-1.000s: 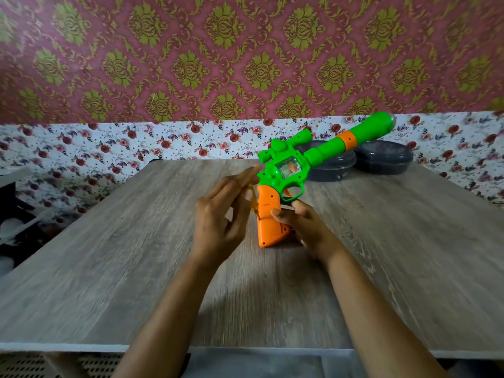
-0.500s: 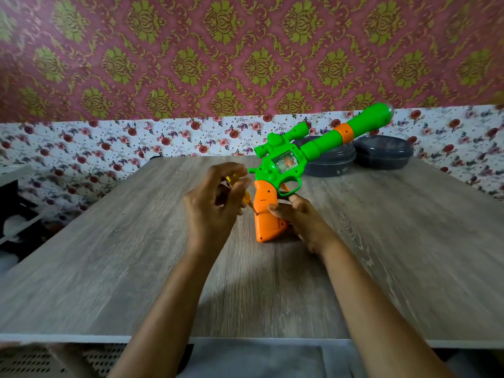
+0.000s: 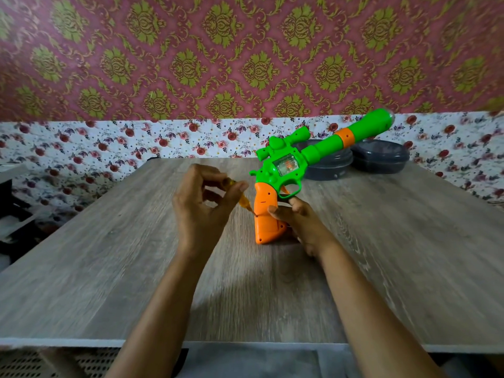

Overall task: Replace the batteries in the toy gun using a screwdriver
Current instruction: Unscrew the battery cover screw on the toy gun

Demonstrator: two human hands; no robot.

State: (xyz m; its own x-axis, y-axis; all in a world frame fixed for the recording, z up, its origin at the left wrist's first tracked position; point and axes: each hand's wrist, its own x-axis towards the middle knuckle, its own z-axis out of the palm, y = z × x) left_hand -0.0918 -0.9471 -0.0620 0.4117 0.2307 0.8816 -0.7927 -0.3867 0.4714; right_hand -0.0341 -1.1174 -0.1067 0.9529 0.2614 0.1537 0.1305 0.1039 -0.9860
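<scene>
Head view, frame centre: left hand pinched shut on a small yellow screwdriver, thumb and fingertips closed round its handle, shaft slanting down-right, tip touching the left edge of the orange grip; right hand clamped on that grip from the right side, thumb across its face, one finger up by the trigger guard; toy gun standing butt-down on the wooden table, green body and barrel tilted toward the upper right of the frame; two dark lidded containers behind the barrel at the table's far edge, against floral wallpaper; both forearms reaching in from the bottom edge.
</scene>
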